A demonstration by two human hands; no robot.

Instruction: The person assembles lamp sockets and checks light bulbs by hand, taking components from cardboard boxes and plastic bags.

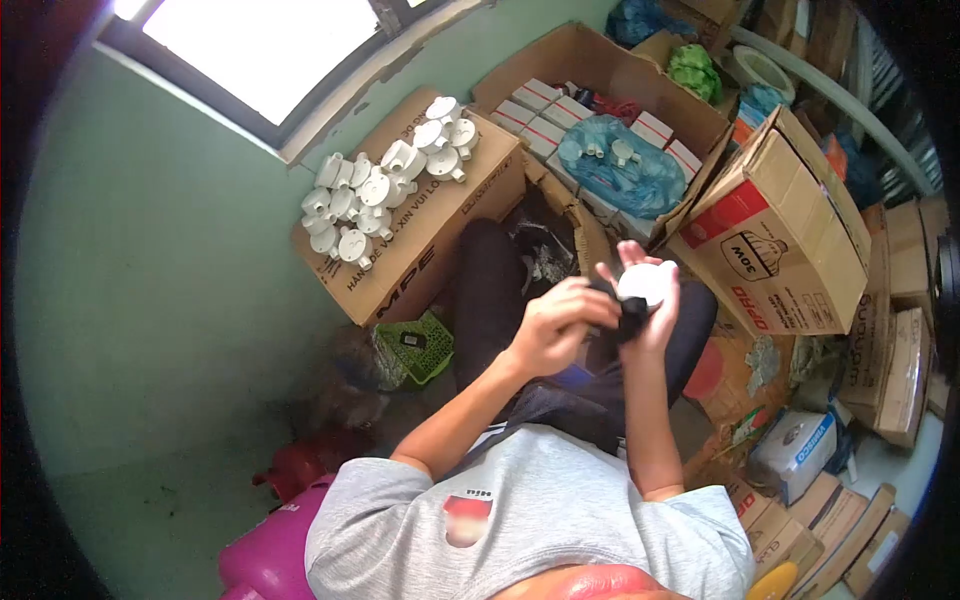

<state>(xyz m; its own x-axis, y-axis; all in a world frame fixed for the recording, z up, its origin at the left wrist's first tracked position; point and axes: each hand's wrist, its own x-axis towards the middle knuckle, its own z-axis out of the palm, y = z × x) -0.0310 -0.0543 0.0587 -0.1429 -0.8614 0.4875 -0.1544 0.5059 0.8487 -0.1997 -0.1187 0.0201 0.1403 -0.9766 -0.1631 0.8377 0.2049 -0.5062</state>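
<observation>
My right hand (658, 318) is raised over my lap, palm up, with a white round junction box (645, 284) held in the palm and its fingertips showing beyond. Close against it, my left hand (565, 318) has its fingers curled around a small black object (630, 312), blurred, whose kind I cannot tell. The black object overlaps the lower edge of the white piece. On the cardboard box (455, 225) ahead to the left stand many similar white round junction boxes (375, 190) with short spouts.
An open carton (620, 60) ahead holds small white boxes and a blue plastic bag (615, 165) with white fittings on it. A tilted carton (775, 240) stands at the right. A green basket (420, 345) lies left of my legs; stacked cartons (890, 370) line the right side.
</observation>
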